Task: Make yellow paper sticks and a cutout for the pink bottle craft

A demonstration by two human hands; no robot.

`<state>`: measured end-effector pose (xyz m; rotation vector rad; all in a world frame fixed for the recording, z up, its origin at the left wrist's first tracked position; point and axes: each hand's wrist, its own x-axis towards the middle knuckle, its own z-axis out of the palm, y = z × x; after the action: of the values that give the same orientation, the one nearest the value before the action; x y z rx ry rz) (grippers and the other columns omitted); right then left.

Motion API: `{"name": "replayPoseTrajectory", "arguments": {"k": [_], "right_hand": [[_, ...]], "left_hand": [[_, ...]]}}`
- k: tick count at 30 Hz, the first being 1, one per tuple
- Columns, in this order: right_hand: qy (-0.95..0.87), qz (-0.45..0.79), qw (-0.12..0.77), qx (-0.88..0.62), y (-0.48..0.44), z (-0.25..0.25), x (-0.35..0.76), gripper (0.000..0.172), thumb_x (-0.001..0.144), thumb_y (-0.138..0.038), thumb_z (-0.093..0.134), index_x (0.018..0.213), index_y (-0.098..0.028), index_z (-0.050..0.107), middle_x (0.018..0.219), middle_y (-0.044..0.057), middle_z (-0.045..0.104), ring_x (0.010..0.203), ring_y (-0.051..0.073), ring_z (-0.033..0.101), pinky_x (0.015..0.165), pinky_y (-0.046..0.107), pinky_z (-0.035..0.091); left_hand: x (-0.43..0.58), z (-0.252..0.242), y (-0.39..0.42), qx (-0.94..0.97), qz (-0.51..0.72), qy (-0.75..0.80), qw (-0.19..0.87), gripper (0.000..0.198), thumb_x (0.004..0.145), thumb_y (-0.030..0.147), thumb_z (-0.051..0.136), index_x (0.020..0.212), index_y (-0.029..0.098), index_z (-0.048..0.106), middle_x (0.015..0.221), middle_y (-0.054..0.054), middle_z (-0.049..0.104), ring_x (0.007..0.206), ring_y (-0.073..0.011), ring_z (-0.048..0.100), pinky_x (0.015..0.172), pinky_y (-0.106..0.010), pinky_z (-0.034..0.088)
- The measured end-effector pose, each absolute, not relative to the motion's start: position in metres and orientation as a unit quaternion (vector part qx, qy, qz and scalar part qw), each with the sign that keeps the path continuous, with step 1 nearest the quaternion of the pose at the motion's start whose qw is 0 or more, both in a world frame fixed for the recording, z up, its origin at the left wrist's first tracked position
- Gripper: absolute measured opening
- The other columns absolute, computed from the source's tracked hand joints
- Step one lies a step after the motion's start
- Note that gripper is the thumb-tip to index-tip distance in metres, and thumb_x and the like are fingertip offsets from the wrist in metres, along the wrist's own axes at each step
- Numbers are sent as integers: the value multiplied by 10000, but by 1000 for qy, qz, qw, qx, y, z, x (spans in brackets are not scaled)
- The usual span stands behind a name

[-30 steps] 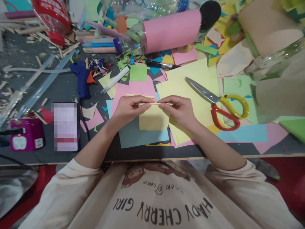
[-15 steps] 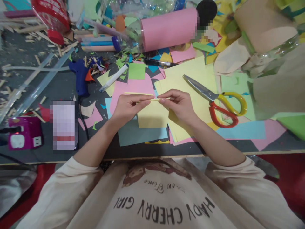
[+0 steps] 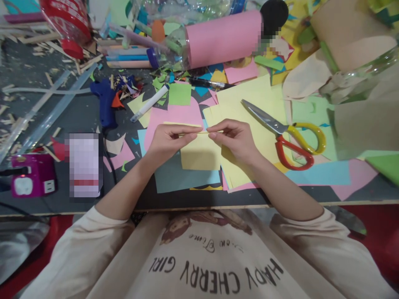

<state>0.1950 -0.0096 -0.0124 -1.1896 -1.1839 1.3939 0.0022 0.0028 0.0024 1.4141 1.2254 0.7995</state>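
Between both hands stretches a narrow pale yellow paper strip (image 3: 203, 132), level over the table. My left hand (image 3: 171, 139) pinches its left part between thumb and fingers. The right end is pinched in the same way by my right hand (image 3: 233, 133). Below the strip lies a pale yellow paper piece (image 3: 200, 155), on top of a light blue sheet (image 3: 174, 180). To the right of my right hand, scissors (image 3: 282, 128) with red and yellow handles rest partly spread on a stack of yellow paper (image 3: 249, 97).
A blue glue gun (image 3: 105, 101), a white marker (image 3: 150, 103) and a phone (image 3: 84, 166) lie to the left, with a purple power adapter (image 3: 33, 175) beyond. Behind the hands lies a bottle wrapped in pink paper (image 3: 224, 39). A red-capped bottle (image 3: 73, 29) is at back left.
The strip now shows as a thinner line between the fingertips. Both hands keep their pinch and have hardly moved; the view has shifted slightly.
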Motion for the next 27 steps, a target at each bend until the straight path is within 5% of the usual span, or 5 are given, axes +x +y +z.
{"name": "replayPoseTrajectory", "arguments": {"k": [8,15,27], "right_hand": [[-527,571,412,-476,-11,-11,196,350,696,-529,766,859,-223,721,856,21,719,778,144,643,666,271,503],[-566,529,382,-504,-11,-11,195,360,738,-542,719,711,-185,675,680,3,669,556,97,500,501,238,359],[-566,548,389,-478,-9,-12,195,290,745,-464,730,701,-189,652,689,-2,635,645,118,531,582,254,398]], "left_hand": [[3,1,2,612,326,495,524,210,767,372,716,897,227,796,951,-50,786,896,-191,731,804,-273,571],[6,1,-2,628,296,500,518,309,784,444,682,939,192,772,967,-63,775,832,-160,703,635,-206,506],[5,-1,3,648,288,490,507,284,798,446,664,854,186,763,892,-58,770,811,-170,686,700,-235,510]]}}
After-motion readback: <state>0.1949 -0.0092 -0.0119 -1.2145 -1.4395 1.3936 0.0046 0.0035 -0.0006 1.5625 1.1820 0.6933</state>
